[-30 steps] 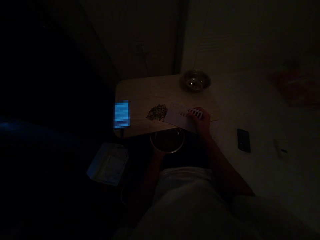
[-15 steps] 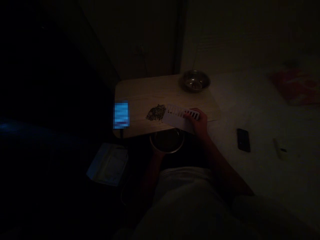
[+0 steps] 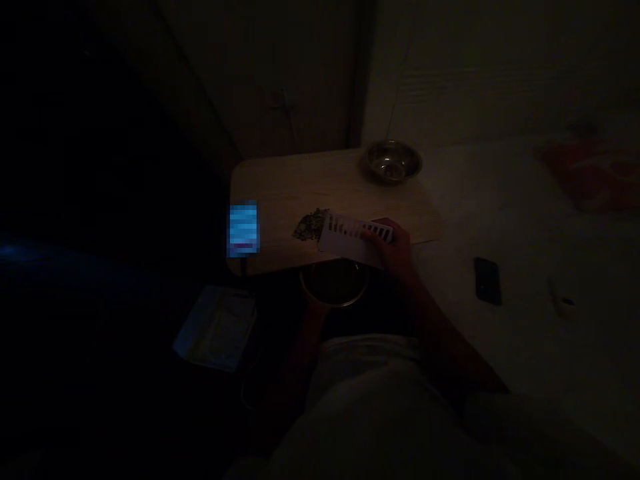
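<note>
The room is very dark. My right hand [image 3: 396, 248] is closed on a white card with slots [image 3: 350, 239], its left edge touching a small pile of dark seeds or grains [image 3: 310, 224] on a small wooden table [image 3: 300, 187]. A metal bowl [image 3: 334, 285] sits just below the table's front edge under the card. My left forearm reaches up to that bowl from below. The left hand [image 3: 316, 308] at the bowl's underside is too dark to make out.
A second metal bowl [image 3: 393, 161] stands at the table's far right corner. A lit phone screen [image 3: 243, 229] glows at the table's left edge. A dark phone [image 3: 487, 280] lies on the pale surface to the right. A pale flat object [image 3: 216, 328] lies lower left.
My right hand has slid the white card leftward across the table until its edge reaches the pile. The bowls and phones have stayed put.
</note>
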Demonstrator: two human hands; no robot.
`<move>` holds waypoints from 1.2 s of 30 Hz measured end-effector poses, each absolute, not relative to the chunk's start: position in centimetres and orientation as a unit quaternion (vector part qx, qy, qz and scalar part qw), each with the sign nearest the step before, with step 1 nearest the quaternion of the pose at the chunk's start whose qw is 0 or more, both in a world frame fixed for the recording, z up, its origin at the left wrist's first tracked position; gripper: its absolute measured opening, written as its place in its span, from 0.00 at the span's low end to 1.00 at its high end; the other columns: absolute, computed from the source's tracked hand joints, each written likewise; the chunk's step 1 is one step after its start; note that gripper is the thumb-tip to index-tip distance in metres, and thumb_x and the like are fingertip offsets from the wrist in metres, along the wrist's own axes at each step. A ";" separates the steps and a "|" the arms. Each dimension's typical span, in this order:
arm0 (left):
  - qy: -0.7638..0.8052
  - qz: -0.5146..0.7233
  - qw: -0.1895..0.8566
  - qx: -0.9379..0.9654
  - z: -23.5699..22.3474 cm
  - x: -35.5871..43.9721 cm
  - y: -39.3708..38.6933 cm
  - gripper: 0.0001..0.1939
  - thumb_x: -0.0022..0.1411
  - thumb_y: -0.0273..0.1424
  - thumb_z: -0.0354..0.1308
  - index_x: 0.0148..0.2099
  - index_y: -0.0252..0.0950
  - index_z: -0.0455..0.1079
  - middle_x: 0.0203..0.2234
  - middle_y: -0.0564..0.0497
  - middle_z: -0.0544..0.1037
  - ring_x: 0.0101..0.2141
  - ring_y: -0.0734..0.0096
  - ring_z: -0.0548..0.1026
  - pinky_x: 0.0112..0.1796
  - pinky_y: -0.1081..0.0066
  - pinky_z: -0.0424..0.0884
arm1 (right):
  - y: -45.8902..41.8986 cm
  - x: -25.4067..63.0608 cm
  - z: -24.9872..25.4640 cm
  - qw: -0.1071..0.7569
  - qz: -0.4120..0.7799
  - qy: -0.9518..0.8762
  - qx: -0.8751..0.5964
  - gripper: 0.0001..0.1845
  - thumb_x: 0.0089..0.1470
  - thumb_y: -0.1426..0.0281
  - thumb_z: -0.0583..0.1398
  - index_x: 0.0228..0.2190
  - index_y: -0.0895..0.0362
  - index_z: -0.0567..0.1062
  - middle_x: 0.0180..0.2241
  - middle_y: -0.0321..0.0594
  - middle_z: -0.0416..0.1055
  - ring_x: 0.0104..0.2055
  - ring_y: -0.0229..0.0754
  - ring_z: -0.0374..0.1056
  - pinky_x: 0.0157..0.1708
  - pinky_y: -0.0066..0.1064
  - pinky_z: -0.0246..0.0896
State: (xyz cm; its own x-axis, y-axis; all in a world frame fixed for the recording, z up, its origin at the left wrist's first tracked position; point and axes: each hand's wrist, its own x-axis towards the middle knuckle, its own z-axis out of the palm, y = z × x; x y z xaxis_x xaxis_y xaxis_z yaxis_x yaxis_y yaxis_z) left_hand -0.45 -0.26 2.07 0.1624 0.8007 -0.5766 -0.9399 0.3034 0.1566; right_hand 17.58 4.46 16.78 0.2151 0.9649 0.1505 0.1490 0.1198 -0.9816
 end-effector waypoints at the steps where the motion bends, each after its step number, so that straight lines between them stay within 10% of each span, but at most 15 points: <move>1: 0.288 0.581 0.751 -0.120 2.1 -0.4 -0.2 0.37 0.65 0.57 0.48 0.65 0.39 0.69 0.64 0.46 0.73 0.71 0.49 0.57 0.71 0.44 0.50 | 4.5 17.7 16.8 0.549 0.374 -0.507 -0.550 0.13 0.46 0.59 0.70 0.30 0.53 0.77 0.27 0.34 0.72 0.29 0.41 0.65 0.29 0.33 0.61; 36: 0.253 0.576 0.773 -0.083 2.0 -0.6 -0.3 0.39 0.63 0.61 0.50 0.66 0.43 0.68 0.66 0.47 0.71 0.71 0.47 0.58 0.70 0.40 0.49 | 5.0 22.0 17.7 0.602 0.200 -0.434 -0.640 0.14 0.44 0.61 0.70 0.30 0.55 0.74 0.27 0.35 0.73 0.29 0.40 0.67 0.29 0.34 0.63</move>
